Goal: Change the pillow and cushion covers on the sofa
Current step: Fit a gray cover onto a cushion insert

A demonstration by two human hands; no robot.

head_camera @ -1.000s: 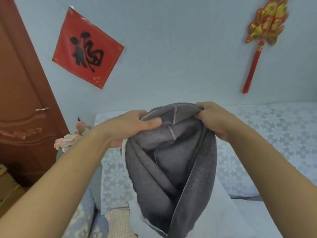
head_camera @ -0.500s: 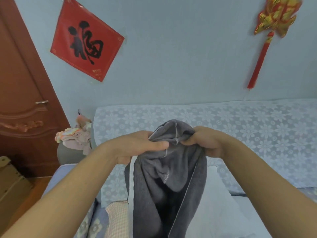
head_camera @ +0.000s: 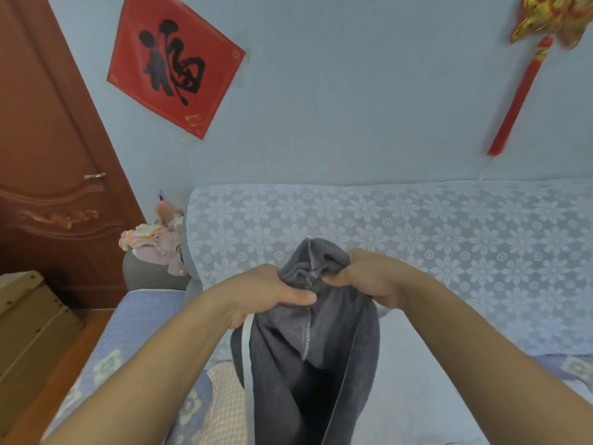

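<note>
Just below the middle of the view, a dark grey cushion cover point(head_camera: 308, 358) hangs from two bare hands, its bunched top edge pinched between them and the rest of the cloth dropping toward 6 o'clock, where it runs out of the picture. At 9 o'clock of the gathered top, the left hand point(head_camera: 266, 292) grips the fabric with fingers curled over the edge and the thumb laid flat across the front, pointing toward 3 o'clock. At 3 o'clock of that same bunch, the right hand point(head_camera: 364, 276) holds the cloth in a tight curl, its fingertips tucked into the folds so that the two hands nearly meet. A stitched seam runs down the middle of the cover, and a pale hem shows along its edge at 7 o'clock. Behind the cover, from 9 to 3 o'clock, the sofa point(head_camera: 417, 226) carries a pale blue lace throw with a flower pattern. A white pillow point(head_camera: 410, 380) lies on the seat at 4 o'clock of the cover, partly hidden by it. On the wall at 11 o'clock hangs a red paper square point(head_camera: 175, 62) with a black character, and at 1 o'clock a red tassel ornament point(head_camera: 526, 75). A brown door point(head_camera: 48, 155) fills 9 to 10 o'clock.
</note>
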